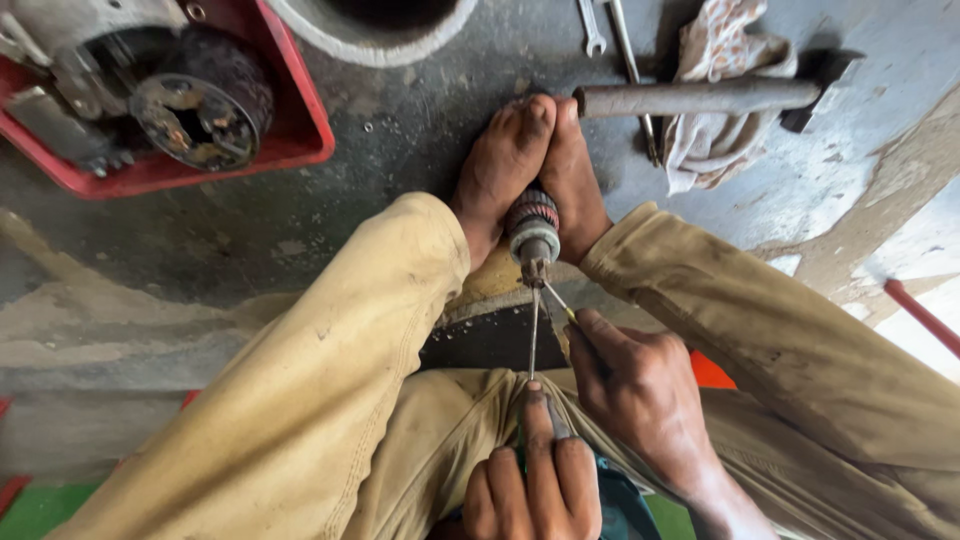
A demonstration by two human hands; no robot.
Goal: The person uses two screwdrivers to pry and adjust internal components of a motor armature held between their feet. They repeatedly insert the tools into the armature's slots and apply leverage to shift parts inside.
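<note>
Feet [530, 160] clamp a rotor [533, 232]. Left hand [530, 485] grips a screwdriver [533, 335], tip at the rotor. Right hand [635, 385] pinches a thin tool [560, 300] beside it.

There is no package, label, sign or screen to see anywhere in this view.

red tray [300, 140] cropped, left hand [530, 480] cut off (bottom edge)

Knees flank the armature [534, 226] tightly; hammer [700, 97] and red tray [300, 130] crowd the floor beyond.
</note>
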